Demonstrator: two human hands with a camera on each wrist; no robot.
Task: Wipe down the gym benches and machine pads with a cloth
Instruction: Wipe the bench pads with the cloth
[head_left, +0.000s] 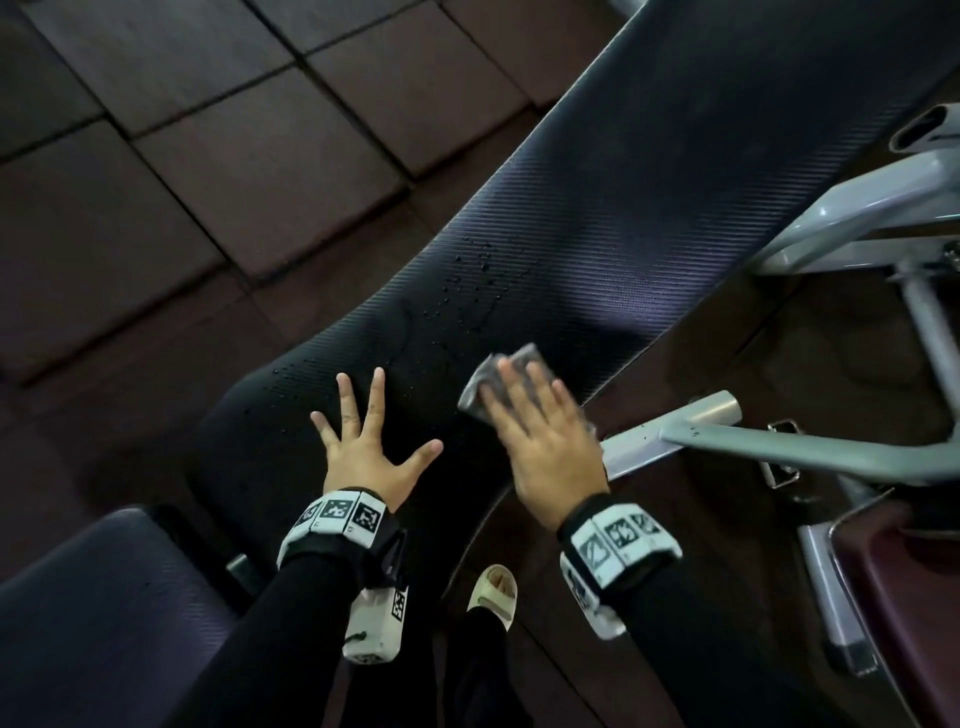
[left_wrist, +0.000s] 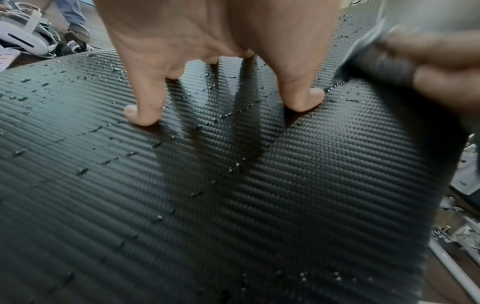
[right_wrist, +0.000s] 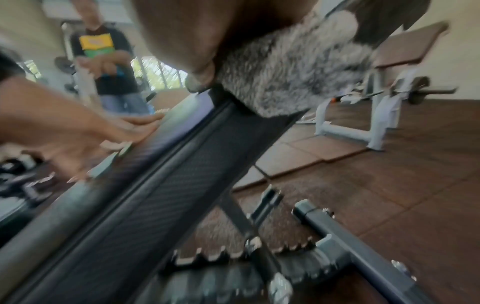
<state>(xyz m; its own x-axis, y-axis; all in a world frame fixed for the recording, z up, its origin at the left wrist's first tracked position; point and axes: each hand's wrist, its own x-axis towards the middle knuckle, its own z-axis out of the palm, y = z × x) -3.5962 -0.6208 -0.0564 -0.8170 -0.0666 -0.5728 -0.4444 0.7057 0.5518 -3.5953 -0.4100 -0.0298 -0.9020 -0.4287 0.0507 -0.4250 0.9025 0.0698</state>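
Note:
A long black textured bench pad (head_left: 613, 197) runs from lower left to upper right, with water droplets (head_left: 470, 283) scattered on its middle. My left hand (head_left: 366, 441) lies flat on the pad, fingers spread and straight; in the left wrist view its fingertips (left_wrist: 141, 115) press the wet ribbed surface (left_wrist: 207, 205). My right hand (head_left: 540, 434) presses a fuzzy grey cloth (head_left: 493, 384) flat against the pad near its right edge. The right wrist view shows the cloth (right_wrist: 283, 76) under my fingers at the pad's side edge (right_wrist: 161, 195).
A grey metal bench frame (head_left: 779, 447) stands to the right of the pad. A second dark seat pad (head_left: 104, 613) sits at lower left. Brown rubber floor tiles (head_left: 208, 156) surround the bench. Another person (right_wrist: 109, 61) stands beyond it, and another bench (right_wrist: 405, 53) is far right.

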